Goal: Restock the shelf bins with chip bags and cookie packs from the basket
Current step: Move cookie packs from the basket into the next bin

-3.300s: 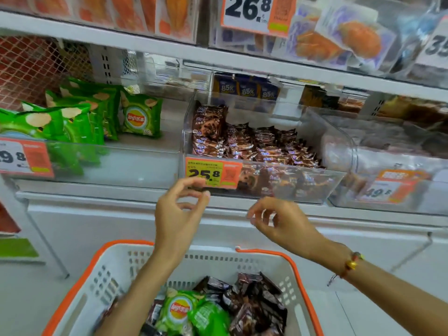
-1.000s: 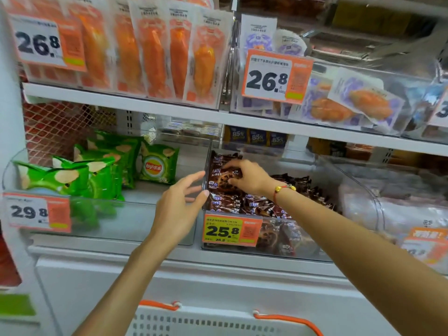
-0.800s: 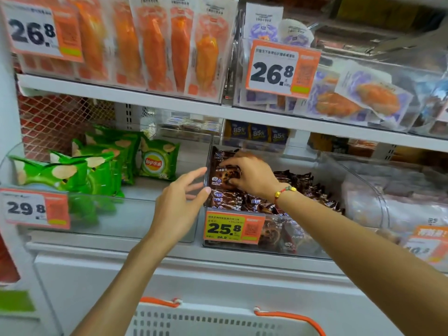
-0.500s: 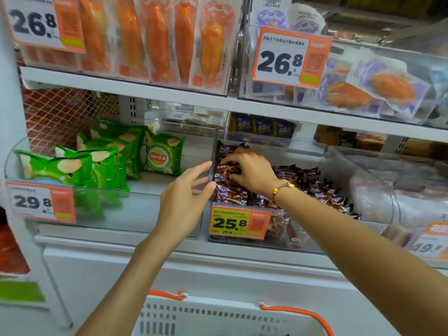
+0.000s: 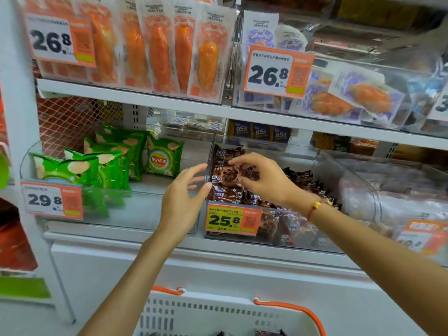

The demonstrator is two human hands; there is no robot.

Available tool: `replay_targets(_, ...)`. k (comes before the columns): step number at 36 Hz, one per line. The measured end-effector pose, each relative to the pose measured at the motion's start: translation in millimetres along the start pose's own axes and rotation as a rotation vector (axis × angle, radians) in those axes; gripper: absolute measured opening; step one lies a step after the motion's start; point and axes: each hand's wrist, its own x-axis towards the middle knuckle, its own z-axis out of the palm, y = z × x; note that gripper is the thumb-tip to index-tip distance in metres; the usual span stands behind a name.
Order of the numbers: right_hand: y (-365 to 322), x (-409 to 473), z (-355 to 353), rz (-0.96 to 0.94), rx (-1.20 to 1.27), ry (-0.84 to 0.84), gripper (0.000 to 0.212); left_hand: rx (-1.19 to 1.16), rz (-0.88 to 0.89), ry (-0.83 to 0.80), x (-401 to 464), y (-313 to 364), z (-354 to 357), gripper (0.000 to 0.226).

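Right hand (image 5: 260, 179) pinches a brown cookie pack (image 5: 224, 174) standing at the left end of the clear bin (image 5: 303, 236), looks like. Left hand (image 5: 183, 197) hovers spread beside it.

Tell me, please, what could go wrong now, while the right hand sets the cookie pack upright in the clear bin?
1. The cookie pack stands on end against the bin's left wall, held by the right hand; once let go, it may tip onto the flat packs.
2. The left hand is open at the outside of the clear bin, which sits at the shelf's front; a push could shift it.
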Motion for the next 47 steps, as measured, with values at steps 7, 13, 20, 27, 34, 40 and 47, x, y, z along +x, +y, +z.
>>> replay_targets(7,-11.9,-85.5,-3.6,-0.055,0.052,0.042,0.023,-0.048,0.111,0.133,-37.0,16.8,3.5,0.034)
replay_targets(13,14.6,-139.2,26.4,0.092,0.05,-0.107,0.016,-0.088,-0.035,-0.031,-84.1,0.6,22.2,0.016)
replay_targets(20,59.3,-190.5,79.8,0.317,-0.15,-0.513,0.025,0.065,-0.261,-0.292,-144.2,-59.1,52.0,0.017)
replay_targets(27,81.7,-237.3,130.0,0.381,-0.29,-0.801,0.037,0.405,-0.354,-0.776,-206.1,-119.6,70.4,0.022)
replay_targets(34,94.3,-275.7,173.7,0.443,-0.366,-0.997,0.059,0.583,-0.198,-1.15,-241.7,-143.7,77.0,0.048)
replay_targets(40,97.0,-294.9,186.2,0.41,-0.459,-0.924,0.055,0.725,-0.163,-1.228,-247.3,-148.4,81.2,0.049)
replay_targets(47,99.2,-280.5,174.6,0.424,-0.362,-0.922,0.046,0.737,-0.199,-1.255,-240.3,-144.5,83.4,0.047)
